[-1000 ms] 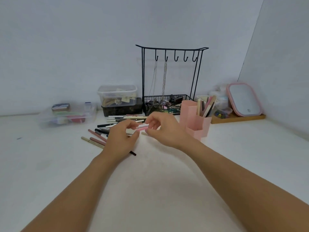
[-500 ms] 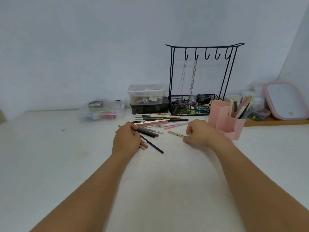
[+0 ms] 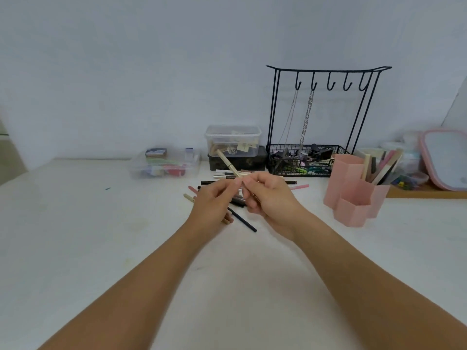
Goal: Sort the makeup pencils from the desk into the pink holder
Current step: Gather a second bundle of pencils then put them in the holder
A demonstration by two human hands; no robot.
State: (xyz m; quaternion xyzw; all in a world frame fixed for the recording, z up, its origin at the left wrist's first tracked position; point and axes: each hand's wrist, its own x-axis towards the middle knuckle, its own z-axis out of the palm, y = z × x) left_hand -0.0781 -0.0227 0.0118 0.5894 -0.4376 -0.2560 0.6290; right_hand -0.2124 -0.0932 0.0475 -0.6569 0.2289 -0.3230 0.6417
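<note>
At centre frame the left hand (image 3: pixel 214 200) pinches, fingertips pressed together, near the shaft of a beige pencil (image 3: pixel 228 164) — whether it truly grips it I cannot tell. The right hand (image 3: pixel 267 195) is closed on that pencil, its tip slanting up-left, likely held up for checking. Loose pencils (image 3: pixel 241 218) lie beneath on the desk (image 3: pixel 75 236); the pink holder (image 3: pixel 353 190) waits centre-right — partly filled.
</note>
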